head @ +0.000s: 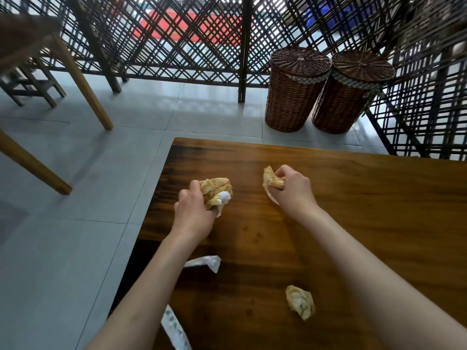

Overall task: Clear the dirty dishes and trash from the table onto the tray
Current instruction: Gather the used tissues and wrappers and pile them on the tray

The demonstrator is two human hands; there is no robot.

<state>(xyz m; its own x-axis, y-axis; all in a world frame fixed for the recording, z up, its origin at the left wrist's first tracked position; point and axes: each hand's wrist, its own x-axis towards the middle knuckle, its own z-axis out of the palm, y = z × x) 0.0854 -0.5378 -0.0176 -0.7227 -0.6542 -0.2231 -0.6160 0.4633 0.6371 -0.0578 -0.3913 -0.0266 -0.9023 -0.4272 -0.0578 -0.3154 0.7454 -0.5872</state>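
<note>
Table (353, 223): dark wood. Left hand (194, 210) near its left edge grips a paper wad (216, 190). Right hand (293, 188) mid-table grips a second wad (270, 179). Loose wad (300, 301) and white wrapper (204, 262) lie nearer the person.

Left hand (193, 213) over the wooden table's (353, 210) left edge, fingers curled round a crumpled yellow napkin wad (214, 192) | right hand (293, 189) further in over the table, knuckles up, pinching a second crumpled napkin (271, 179) | both forearms bare, stretched forward above the table
</note>
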